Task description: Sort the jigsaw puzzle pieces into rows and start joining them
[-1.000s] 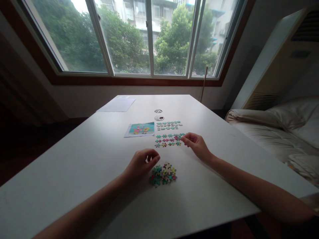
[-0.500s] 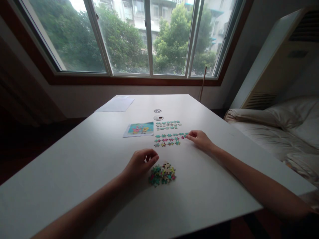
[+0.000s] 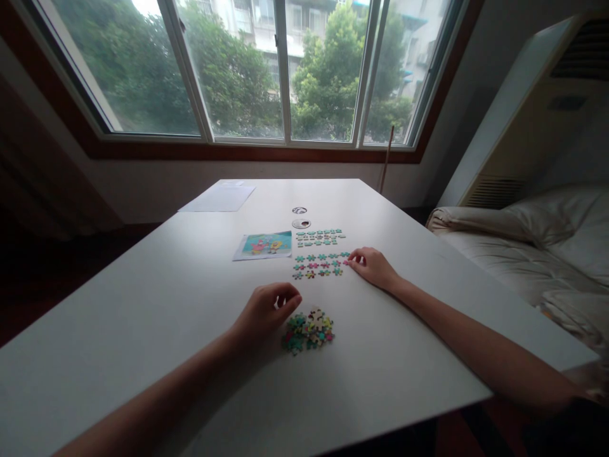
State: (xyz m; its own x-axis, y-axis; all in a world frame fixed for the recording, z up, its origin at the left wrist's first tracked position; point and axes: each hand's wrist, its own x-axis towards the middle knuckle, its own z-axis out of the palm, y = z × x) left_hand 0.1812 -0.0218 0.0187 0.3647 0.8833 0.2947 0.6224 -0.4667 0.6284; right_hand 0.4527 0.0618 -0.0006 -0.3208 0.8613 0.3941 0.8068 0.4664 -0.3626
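White surface (image 3: 190,304) carries a reference picture (image 3: 262,245) left of my sorted puzzle rows (image 3: 320,265), which run left-right. My right hand (image 3: 373,266) pinches their end piece; my curled left hand (image 3: 266,311) adjoins the loose pile (image 3: 308,331).

One head-worn camera looks forward and down along the white tabletop (image 3: 143,304) from its near edge, close above the arms, facing the far edge and the window (image 3: 280,70) beyond.

On the white desk (image 3: 143,330), a loose heap of puzzle pieces (image 3: 308,331) is set before sorted rows of puzzle pieces (image 3: 320,265); a printed picture card (image 3: 262,245) is laid left of the rows.
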